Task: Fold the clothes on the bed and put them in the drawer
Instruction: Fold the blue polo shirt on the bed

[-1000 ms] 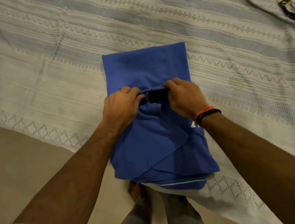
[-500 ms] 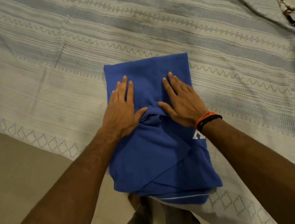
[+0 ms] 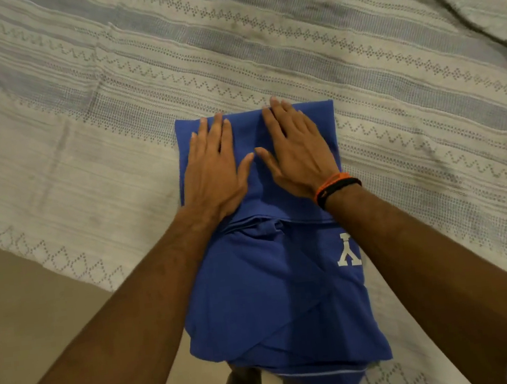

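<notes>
**Folded blue garment pressed flat at bed edge**

Both hands had travelled up the cloth since half a second earlier, from its middle to the far folded edge, fingertips now reaching that edge. A second earlier they were pinching the fold; at this moment they gripped nothing. The left hand lay palm-down with fingers straight on the blue garment, and the right hand, likewise flat and extended, pressed beside it, thumbs nearly meeting.

The garment sat on the bed at its near edge, its lower end overhanging toward the floor. No drawer was in view.

Handling judgement: soft, light knit cloth, limp and liable to unfold if lifted by one corner. It would best be taken up from beneath at both side edges, or folded once more across the middle first.

Markings: one white block letter near the right forearm, seen inverted, appearing to be a "Y" or partial character; the rest was not visible. An orange-and-black wristband circled the right wrist.
</notes>
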### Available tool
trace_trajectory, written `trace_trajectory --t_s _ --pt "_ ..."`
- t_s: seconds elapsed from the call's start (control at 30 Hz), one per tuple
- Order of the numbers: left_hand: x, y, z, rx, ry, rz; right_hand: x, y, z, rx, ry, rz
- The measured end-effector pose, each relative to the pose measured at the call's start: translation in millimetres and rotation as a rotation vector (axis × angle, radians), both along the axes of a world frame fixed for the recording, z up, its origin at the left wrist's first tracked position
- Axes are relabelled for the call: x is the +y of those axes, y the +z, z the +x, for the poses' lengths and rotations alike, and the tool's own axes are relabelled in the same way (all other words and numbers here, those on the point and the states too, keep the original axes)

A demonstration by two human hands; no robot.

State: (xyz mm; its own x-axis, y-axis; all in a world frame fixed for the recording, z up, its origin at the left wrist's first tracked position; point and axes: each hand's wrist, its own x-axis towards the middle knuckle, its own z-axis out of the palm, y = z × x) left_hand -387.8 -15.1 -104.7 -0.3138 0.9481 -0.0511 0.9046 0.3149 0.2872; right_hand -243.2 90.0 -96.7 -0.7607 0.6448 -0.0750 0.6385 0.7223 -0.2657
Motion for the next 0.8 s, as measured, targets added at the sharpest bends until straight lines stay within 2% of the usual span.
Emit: trace_trajectory --t_s 0.1,0.27,0.5,0.6,0.7,0.8 --pt "1 -19 -19 0.044 -0.005 -0.047 21 -18 8 -0.056 -0.067 0.025" --pt "-4 -30 -32 0.088 0.08 -0.016 34 -33 36 -0.016 -0.237 0.061" --pt "-4 -35 -35 0.03 0.065 0.057 37 -38 39 0.045 -0.246 0.067" --pt "-3 -32 -40 -0.142 0.147 0.198 42 -31 39 0.198 -0.307 0.008" --pt "1 -22 -44 -0.382 0.44 0.415 52 -18 40 0.389 -0.404 -0.16" --pt "10 0 -52 -0.576 0.695 0.349 63 -1 42 0.391 -0.493 -0.404"
